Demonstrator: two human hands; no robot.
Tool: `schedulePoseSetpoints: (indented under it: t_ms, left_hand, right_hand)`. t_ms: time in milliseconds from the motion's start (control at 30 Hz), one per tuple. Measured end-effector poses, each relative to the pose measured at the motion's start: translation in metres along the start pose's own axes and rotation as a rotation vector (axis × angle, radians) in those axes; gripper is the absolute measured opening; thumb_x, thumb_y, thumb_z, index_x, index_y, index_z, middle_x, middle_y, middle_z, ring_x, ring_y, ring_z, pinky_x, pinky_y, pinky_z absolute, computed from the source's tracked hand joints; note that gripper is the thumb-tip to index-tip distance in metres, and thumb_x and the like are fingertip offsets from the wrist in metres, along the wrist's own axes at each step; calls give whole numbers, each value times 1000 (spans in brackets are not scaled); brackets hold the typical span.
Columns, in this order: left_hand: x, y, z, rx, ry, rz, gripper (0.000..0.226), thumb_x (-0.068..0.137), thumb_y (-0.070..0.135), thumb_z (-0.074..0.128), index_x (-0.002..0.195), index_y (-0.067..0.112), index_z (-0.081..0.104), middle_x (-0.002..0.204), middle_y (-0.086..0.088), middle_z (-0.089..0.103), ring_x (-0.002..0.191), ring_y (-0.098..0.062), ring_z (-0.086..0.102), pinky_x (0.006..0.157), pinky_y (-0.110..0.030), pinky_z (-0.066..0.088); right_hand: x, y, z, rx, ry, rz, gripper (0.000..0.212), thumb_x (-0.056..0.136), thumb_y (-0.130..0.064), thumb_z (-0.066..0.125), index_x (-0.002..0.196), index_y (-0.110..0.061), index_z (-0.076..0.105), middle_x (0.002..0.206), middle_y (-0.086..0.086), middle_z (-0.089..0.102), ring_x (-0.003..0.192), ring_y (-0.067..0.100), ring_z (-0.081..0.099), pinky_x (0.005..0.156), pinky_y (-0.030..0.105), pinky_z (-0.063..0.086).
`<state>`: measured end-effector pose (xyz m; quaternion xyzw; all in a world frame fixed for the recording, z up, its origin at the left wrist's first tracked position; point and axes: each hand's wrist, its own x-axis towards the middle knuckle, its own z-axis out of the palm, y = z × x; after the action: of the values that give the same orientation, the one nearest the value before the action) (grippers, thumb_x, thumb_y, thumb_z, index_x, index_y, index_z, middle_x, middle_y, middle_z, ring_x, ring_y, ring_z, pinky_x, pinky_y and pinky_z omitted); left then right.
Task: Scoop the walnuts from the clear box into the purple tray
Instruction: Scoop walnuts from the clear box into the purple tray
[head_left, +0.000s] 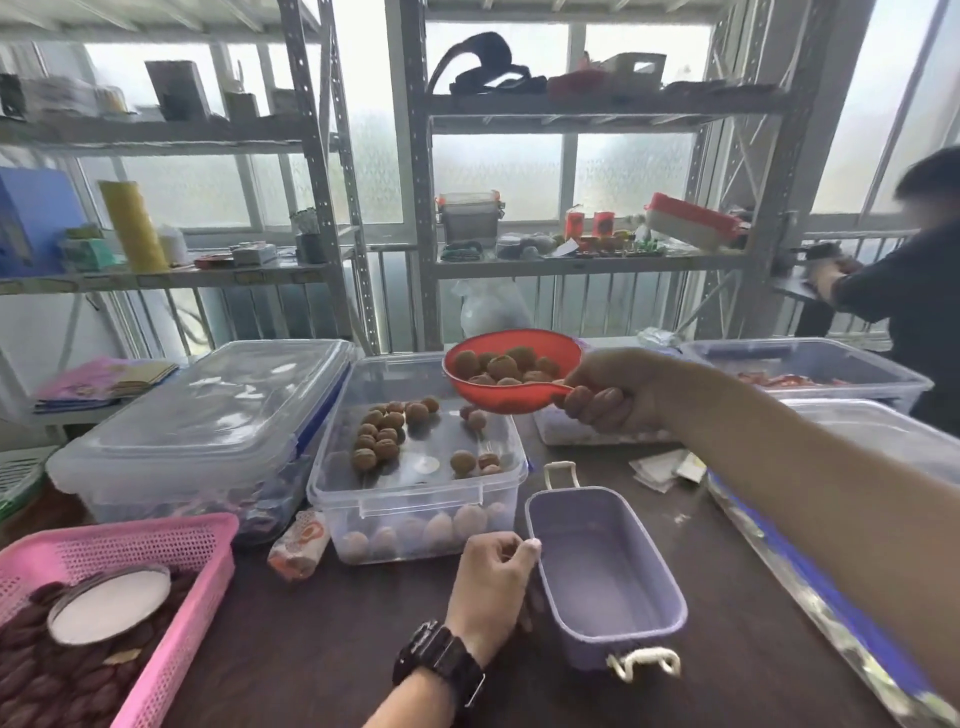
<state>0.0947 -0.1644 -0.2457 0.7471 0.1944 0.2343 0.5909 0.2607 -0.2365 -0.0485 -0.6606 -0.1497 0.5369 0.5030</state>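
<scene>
Right hand (605, 397) gripping red scoop (511, 371), left hand (491, 587) pinching purple tray (605, 571) rim, dark table (322, 639), metal shelving (587, 109) against frosted windows (498, 171)

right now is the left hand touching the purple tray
Touching. The head view shows the left hand with fingertips pinching the left rim of the purple tray.

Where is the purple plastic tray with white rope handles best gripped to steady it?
Grip the purple plastic tray by its long left rim, coming from the left, where the left hand already pinches it. The rim is thin, straight and exposed, and this leaves the open top free for the red scoop of walnuts in the right hand.
</scene>
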Motion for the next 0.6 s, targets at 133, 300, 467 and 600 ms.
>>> schedulePoseSetpoints:
  t_ms: [133, 300, 467, 600]
  left_hand:
    - [15, -3, 17, -81, 80, -43, 39, 91, 17, 60, 56, 8, 46, 47, -13, 48, 35, -19, 42, 39, -22, 30]
    - [29, -5, 36, -173, 135, -72, 37, 94, 18, 59, 60, 7, 50, 43, -12, 54, 27, -17, 43, 35, -18, 30]
    - [37, 2, 45, -220, 205, -45, 35, 96, 18, 60, 65, 3, 53, 42, -7, 54, 28, -14, 44, 33, -18, 32]
    - [36, 4, 47, -242, 201, -11, 29, 96, 21, 61, 72, 5, 57, 51, -14, 56, 32, -18, 46, 34, -19, 33]
  right_hand:
    - [-31, 18, -31, 1, 84, 21, 29, 99, -11, 25, 78, -5, 45, 39, 1, 43, 19, 5, 28, 21, 7, 17]
    - [-56, 52, -62, -133, 220, 88, 29, 97, -11, 29, 75, -6, 47, 41, 0, 43, 21, 4, 25, 24, 6, 14]
    - [-60, 84, -79, -292, 342, 150, 30, 99, -15, 33, 75, -8, 50, 41, 0, 45, 23, 4, 29, 26, 10, 18]
    - [-55, 100, -79, -387, 436, 147, 25, 98, -15, 38, 81, -7, 55, 42, 3, 50, 27, 7, 34, 27, 13, 23]
